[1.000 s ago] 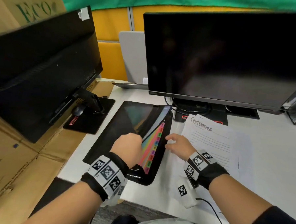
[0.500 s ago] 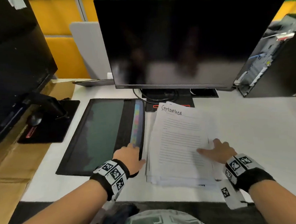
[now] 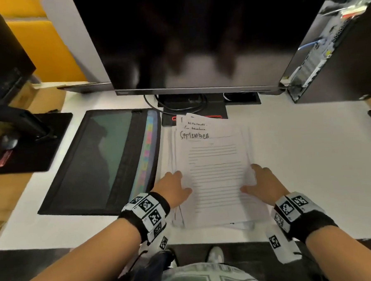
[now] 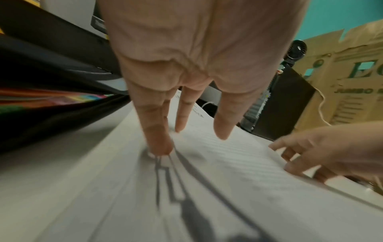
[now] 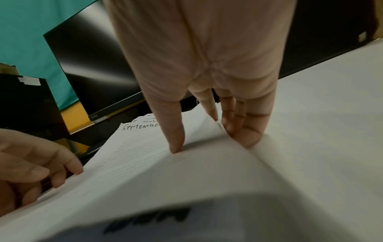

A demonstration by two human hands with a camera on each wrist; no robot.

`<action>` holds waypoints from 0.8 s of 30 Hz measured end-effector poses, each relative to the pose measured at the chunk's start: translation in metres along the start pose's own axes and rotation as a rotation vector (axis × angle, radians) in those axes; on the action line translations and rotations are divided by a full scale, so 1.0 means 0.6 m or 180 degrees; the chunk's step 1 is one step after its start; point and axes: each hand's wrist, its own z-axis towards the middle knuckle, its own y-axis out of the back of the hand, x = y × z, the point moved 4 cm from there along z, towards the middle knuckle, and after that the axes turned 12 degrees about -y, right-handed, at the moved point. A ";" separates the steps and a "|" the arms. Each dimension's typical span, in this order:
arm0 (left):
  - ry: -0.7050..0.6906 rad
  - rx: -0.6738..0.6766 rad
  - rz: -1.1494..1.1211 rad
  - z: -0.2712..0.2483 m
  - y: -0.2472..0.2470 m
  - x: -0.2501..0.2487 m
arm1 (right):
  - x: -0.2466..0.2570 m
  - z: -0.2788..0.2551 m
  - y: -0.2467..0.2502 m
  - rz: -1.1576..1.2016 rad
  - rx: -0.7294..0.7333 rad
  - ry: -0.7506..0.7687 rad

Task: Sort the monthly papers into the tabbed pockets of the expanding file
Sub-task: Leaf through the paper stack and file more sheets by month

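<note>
A stack of white papers lies on the desk, its top sheet headed "September". The black expanding file lies flat to its left, with coloured tabs showing along its right side. My left hand rests with straight fingers against the stack's left edge, thumb over the top sheet. My right hand pinches the stack's right edge. Its thumb presses on top, and its fingers sit under the raised sheets.
A large dark monitor stands just behind the papers, its stand and cables touching the stack's far end. A computer tower is at the back right. A second monitor's base sits left. White desk extends right.
My left hand let go of the file, which now lies flat, and moved right to the stack's left edge. My right hand shifted to the stack's right edge and lifted it slightly.
</note>
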 end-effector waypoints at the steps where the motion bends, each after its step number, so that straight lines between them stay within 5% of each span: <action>1: 0.0073 -0.0028 0.0043 0.005 0.006 0.000 | 0.000 0.004 0.003 -0.0044 0.0090 0.0029; 5: 0.0126 -0.0494 0.0281 0.044 0.047 0.003 | 0.021 0.030 0.047 -0.0704 -0.0011 0.0117; 8: -0.0042 -0.0729 0.0275 0.077 0.069 -0.001 | 0.080 0.041 0.085 -0.0385 -0.0376 0.0630; 14: -0.0532 -0.0187 0.0927 0.113 0.065 -0.011 | 0.209 0.071 0.063 -0.0521 -0.0194 0.1465; 20: -0.0383 -0.0162 -0.0052 0.130 0.068 0.012 | 0.233 0.123 0.027 -0.1332 -0.0270 0.1139; 24: -0.0347 0.0087 0.0099 0.131 0.072 0.031 | 0.225 0.128 0.022 -0.1282 -0.0312 0.1152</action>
